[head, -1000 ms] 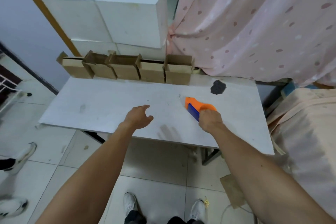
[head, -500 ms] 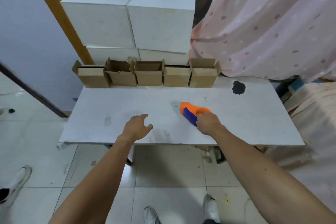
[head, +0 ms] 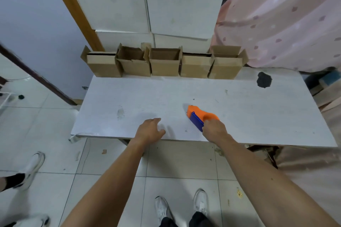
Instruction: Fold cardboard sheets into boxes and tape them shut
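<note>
**Dispenser (head: 198, 116) held in right grip (head: 215, 131), left grip (head: 150, 131) free**

Orange and blue, the dispenser lies on the white bench (head: 249, 116), near the bench's front edge and a little right of its middle. Its orange nose points toward the bench's far left corner. Its near end disappears under the right grip, whose fingers curl over the orange hoop and close on it. The blue plate shows just ahead of the knuckles. Whether the dispenser sits flat on the bench or is slightly raised cannot be told.

The left grip is at the bench's front edge, left of the dispenser and apart from it, and holds nothing. It is palm down with fingers loosely spread and slightly bent. Whether it touches the bench cannot be told.

Five brown boxes (head: 166, 66) stand in a row along the bench's far edge, well apart from both grips. They touch side by side, with tops open and flaps up. Behind the bench, white cartons (head: 147, 5) are stacked two high. A pink dotted curtain (head: 286, 14) hangs at the bench's far right corner. A dark patch (head: 264, 79) marks the bench top near that corner.

Below the bench's front edge, on the tiled floor (head: 110, 180), are the person's white shoes (head: 181, 206). A second pair (head: 34, 166), on another person, stands left of the bench.
</note>
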